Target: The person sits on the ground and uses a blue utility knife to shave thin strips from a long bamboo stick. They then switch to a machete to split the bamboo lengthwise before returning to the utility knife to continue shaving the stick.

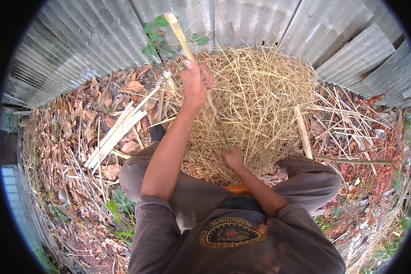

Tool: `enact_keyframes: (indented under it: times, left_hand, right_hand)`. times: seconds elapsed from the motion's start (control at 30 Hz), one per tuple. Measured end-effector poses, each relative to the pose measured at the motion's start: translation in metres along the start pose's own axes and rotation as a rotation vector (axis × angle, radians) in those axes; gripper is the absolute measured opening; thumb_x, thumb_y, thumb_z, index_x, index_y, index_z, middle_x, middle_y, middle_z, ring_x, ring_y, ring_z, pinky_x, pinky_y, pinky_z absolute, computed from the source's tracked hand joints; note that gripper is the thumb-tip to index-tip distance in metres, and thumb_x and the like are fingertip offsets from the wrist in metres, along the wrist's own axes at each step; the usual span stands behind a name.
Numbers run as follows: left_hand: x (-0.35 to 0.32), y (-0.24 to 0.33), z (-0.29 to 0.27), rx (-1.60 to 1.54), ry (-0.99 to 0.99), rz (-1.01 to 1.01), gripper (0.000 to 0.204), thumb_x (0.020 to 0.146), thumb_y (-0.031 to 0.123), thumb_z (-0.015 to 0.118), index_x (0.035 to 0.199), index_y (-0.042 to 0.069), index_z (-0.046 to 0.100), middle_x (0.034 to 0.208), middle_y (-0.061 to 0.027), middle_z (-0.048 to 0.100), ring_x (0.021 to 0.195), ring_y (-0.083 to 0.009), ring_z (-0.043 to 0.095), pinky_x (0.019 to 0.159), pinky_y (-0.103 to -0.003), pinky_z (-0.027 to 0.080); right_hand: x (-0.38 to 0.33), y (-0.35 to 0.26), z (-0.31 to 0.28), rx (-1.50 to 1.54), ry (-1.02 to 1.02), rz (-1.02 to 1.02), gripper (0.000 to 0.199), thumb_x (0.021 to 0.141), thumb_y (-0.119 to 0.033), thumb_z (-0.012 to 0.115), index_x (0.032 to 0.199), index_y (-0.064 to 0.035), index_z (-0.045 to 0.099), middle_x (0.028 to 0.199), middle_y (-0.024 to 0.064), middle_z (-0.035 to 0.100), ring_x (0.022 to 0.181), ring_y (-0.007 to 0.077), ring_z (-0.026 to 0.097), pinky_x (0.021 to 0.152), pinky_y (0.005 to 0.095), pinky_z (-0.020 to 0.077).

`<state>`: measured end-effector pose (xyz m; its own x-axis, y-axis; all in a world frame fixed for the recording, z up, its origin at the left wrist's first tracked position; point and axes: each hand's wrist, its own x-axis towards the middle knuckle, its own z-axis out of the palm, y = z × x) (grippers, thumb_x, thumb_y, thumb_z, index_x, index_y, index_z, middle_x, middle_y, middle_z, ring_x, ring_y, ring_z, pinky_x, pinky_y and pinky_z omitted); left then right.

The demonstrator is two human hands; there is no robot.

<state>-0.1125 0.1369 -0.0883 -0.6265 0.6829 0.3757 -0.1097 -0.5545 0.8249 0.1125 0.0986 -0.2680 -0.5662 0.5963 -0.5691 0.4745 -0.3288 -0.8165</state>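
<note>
A pale wooden strip [180, 36] ran slantwise through the left grip [195, 84], its blunt, light end rising beyond the fist and a narrower length slanting below it toward the right grip [233, 158]. The left grip was clenched around the strip, thumb lying along it. The right grip, lower and nearer the body, was closed around the near end of a thin dark tool [223, 130], which looked like a blade seen nearly edge-on; it lay in line with the strip's lower part, and whether the two touched could not be told. Beneath and to the right of both grips spread a heap of dry straw [265, 91]. To the left of the left grip, several pale split strips [118, 137] lay side by side on brown fallen leaves [132, 86]. Well to the right of the right grip, a thick pale stick [302, 132] leaned over the straw's edge, with a thinner stick [356, 161] farther out on reddish litter [379, 182]. Below the right grip were the person's crossed-looking legs in grey-brown trousers [313, 180] and a dark shirt [196, 255]. Beyond the left grip, green leaves [153, 39] stood against corrugated metal sheets [255, 27].
</note>
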Motion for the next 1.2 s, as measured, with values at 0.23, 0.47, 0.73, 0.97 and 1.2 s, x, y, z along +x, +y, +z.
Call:
enact_keyframes:
  times: [0.23, 0.47, 0.73, 0.97, 1.2]
  left_hand:
    - [0.006, 0.01, 0.009, -0.061, -0.222, -0.005, 0.063, 0.099, 0.059, 0.026, 0.057, 0.011, 0.028, 0.049, 0.0019, 0.025, 0.041, -0.0092, 0.023, 0.039, -0.026, 0.018]
    - [-0.001, 0.007, 0.005, -0.012, -0.092, -0.007, 0.064, 0.1, 0.057, 0.026, 0.057, 0.01, 0.029, 0.049, 0.0016, 0.026, 0.041, -0.01, 0.023, 0.041, -0.027, 0.02]
    - [-0.016, 0.027, 0.037, 0.08, -0.177, -0.015, 0.065, 0.1, 0.056, 0.03, 0.056, 0.007, 0.035, 0.05, 0.0, 0.032, 0.044, -0.0094, 0.031, 0.042, -0.026, 0.023]
    - [-0.003, 0.048, 0.042, -0.034, -0.043, 0.072, 0.065, 0.101, 0.055, 0.027, 0.057, 0.008, 0.032, 0.048, 0.0009, 0.026, 0.041, -0.0097, 0.022, 0.041, -0.027, 0.018]
    - [0.015, 0.116, 0.054, 0.115, 0.084, 0.101, 0.069, 0.092, 0.072, 0.02, 0.055, 0.014, 0.023, 0.048, 0.0028, 0.016, 0.044, -0.0124, 0.013, 0.044, -0.029, 0.013]
  right_hand:
    - [-0.001, 0.002, 0.012, 0.249, -0.061, 0.123, 0.031, 0.081, -0.001, 0.054, 0.058, -0.0122, 0.036, 0.048, -0.0011, 0.04, 0.038, 0.0085, 0.037, 0.035, 0.0265, 0.0291]
    - [-0.007, -0.006, -0.003, 0.18, -0.086, -0.187, 0.027, 0.081, -0.003, 0.055, 0.061, -0.0123, 0.039, 0.051, -0.0009, 0.041, 0.039, 0.0095, 0.038, 0.037, 0.0283, 0.0309]
    - [-0.011, -0.004, 0.0, -0.129, 0.01, -0.14, 0.033, 0.082, -0.008, 0.058, 0.057, -0.0119, 0.038, 0.052, -0.0032, 0.04, 0.041, 0.0082, 0.032, 0.039, 0.0283, 0.0263]
    - [-0.04, -0.036, 0.017, 0.038, -0.016, -0.084, 0.027, 0.083, -0.009, 0.055, 0.06, -0.0099, 0.042, 0.053, 0.0007, 0.044, 0.041, 0.0128, 0.038, 0.039, 0.0338, 0.03]
    - [-0.009, 0.041, -0.008, -0.112, -0.124, 0.298, 0.02, 0.082, -0.01, 0.058, 0.067, -0.0088, 0.045, 0.052, 0.0023, 0.045, 0.04, 0.0148, 0.04, 0.038, 0.0336, 0.0294]
